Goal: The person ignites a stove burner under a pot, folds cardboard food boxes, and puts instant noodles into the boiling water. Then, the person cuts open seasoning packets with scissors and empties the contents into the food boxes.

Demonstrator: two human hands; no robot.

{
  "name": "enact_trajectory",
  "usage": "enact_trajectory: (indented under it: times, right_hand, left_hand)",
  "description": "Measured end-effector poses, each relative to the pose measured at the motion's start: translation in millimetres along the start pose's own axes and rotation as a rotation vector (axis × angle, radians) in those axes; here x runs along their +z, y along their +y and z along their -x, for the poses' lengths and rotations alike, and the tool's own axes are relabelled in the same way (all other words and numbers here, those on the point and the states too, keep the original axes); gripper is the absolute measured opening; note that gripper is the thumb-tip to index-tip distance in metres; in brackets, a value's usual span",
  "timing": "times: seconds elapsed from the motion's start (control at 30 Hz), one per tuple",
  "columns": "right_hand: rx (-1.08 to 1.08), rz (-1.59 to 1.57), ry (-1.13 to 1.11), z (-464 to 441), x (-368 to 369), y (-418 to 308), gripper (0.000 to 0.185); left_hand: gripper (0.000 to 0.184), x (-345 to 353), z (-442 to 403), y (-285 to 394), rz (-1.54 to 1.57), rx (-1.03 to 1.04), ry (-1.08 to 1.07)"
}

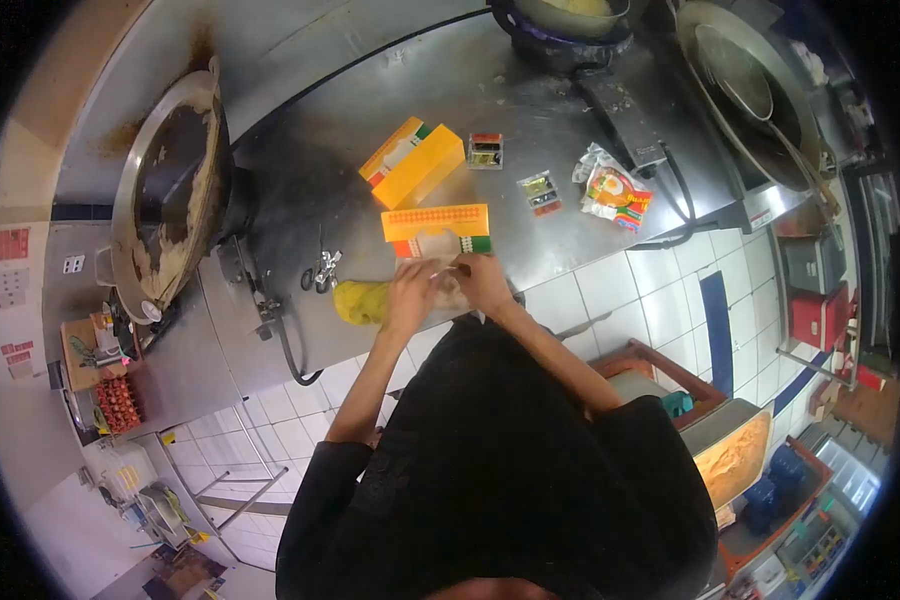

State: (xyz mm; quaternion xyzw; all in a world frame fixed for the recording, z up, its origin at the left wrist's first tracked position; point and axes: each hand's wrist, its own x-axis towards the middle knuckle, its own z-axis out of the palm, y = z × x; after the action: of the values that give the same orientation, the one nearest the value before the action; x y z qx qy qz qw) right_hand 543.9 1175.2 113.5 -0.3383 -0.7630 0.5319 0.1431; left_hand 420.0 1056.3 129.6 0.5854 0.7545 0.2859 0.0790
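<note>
My left hand (413, 290) and my right hand (482, 284) are close together at the front edge of the steel counter (280, 230). Between them the fingers pinch a clear plastic bag (444, 300). Left of my left hand lies a yellow-green bundle (360, 301), partly covered by plastic. Just beyond my hands is a yellow, orange and green box (436, 226), with another yellow box (420, 168) behind it. Black-handled scissors (320, 272) rest to the left.
Small sachets (540, 192) and a noodle packet (615, 196) lie to the right. A large wok (175, 190) stands at the left, another pan (750, 90) at the back right. A burner bar (610, 115) and black hose (685, 200) cross the right side.
</note>
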Motion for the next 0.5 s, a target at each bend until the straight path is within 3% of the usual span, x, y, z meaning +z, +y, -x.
enact_trajectory:
  times: [0.07,0.17,0.3,0.37,0.5]
  right_hand:
    - [0.005,-0.019,0.012,2,-1,-1,0.012]
    - [-0.144,0.088,0.006,2,1,6,0.013]
    - [-0.18,0.169,-0.048,2,0,8,0.012]
    - [-0.183,0.134,-0.068,1,0,7,0.014]
    - [-0.202,0.192,-0.084,0,1,13,0.014]
  left_hand:
    - [0.019,3,8,-5,0.055,-0.146,-0.026]
    - [0.022,6,15,-12,0.094,-0.123,-0.045]
    - [0.022,5,18,-12,0.071,-0.135,-0.048]
    - [0.021,-2,13,-8,0.127,-0.264,-0.096]
    - [0.016,-9,3,11,0.012,-0.196,0.021]
